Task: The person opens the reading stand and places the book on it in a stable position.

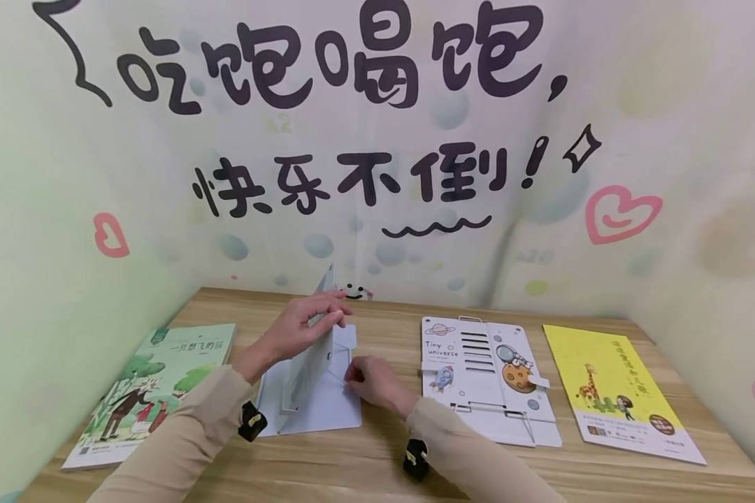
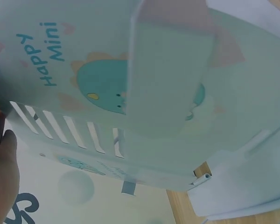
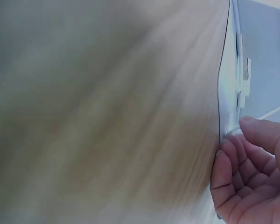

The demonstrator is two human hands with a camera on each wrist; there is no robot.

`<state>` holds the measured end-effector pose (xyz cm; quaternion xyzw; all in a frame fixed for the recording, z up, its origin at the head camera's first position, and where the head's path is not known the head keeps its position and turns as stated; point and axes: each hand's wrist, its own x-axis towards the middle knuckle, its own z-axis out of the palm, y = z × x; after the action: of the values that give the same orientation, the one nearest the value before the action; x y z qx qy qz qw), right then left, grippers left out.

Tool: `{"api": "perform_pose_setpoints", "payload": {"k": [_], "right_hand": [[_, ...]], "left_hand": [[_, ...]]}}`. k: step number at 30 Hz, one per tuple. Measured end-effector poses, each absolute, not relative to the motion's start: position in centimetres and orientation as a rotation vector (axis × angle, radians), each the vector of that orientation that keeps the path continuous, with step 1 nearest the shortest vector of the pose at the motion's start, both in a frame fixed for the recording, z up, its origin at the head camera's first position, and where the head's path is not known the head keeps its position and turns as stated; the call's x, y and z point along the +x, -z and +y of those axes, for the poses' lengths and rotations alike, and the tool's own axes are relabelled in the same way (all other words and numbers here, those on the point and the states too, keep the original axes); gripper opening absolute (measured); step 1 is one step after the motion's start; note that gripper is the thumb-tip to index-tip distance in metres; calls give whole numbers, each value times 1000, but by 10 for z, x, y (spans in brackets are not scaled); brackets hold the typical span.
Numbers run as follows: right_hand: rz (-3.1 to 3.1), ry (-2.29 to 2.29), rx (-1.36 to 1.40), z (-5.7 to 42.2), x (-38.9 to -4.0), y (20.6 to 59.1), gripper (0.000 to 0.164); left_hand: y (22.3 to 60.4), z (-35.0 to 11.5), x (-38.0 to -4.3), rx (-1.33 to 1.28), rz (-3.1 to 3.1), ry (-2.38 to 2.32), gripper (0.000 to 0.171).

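Note:
A pale blue-green book stand (image 1: 311, 374) with a dinosaur and the words "Happy Mini" is unfolded on the table, its slotted panel (image 2: 163, 93) raised steeply over a flat base (image 1: 333, 412). My left hand (image 1: 305, 325) holds the raised panel near its upper edge, fingers reaching over to the right side. Down at the base's right edge, my right hand (image 1: 377, 384) pinches the thin wire support (image 1: 336, 376) with curled fingers. In the right wrist view, the thumb and fingers (image 3: 252, 175) meet low beside the base, close to the wood.
To the right lies a white book stand (image 1: 478, 377) with a space print, folded flat. A yellow book (image 1: 623, 391) is at the far right, and a green picture book (image 1: 157, 391) at the left, partly behind the left sleeve. A printed curtain (image 1: 377, 265) borders the wooden table (image 1: 327, 468).

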<state>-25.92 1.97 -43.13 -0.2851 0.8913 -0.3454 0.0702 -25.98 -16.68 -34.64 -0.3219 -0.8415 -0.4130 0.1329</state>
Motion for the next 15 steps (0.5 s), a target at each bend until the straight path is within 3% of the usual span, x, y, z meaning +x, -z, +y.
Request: {"api": "perform_pose_setpoints", "payload": {"k": [6, 15], "right_hand": [[2572, 1337, -869, 14, -229, 430, 11], [2287, 1739, -842, -11, -188, 415, 20]], "left_hand": [[347, -173, -260, -847, -2394, 1437, 22], [355, -194, -280, -342, -2652, 1473, 48]]}}
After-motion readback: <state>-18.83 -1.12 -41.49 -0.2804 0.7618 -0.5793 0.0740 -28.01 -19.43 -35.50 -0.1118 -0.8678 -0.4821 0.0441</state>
